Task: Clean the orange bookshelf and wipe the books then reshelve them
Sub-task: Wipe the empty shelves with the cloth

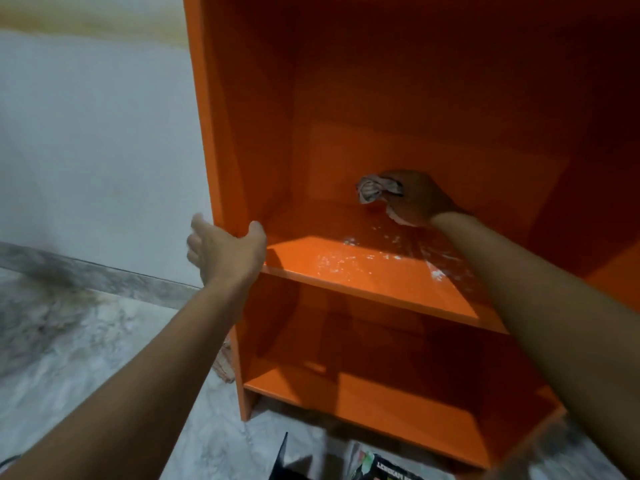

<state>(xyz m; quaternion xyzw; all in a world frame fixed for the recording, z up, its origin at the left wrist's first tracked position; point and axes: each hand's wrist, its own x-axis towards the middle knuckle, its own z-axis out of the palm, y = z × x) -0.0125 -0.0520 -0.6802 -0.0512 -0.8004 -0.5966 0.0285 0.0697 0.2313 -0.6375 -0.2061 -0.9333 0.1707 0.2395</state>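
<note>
- Far back on the upper shelf [346,271], the right hand [420,199] grips a bunched cloth [372,190] against the board.
- White smears [349,258] streak that shelf nearer the front.
- Left hand [225,251] clasps the orange bookshelf [249,98] by its left side panel, thumb inside.
- Books [391,467] lie on the floor [104,341] near its base.

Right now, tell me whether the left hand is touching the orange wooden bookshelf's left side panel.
Touching. The head view shows the left hand clasping the side panel's front edge, thumb inside, fingers outside.
</note>
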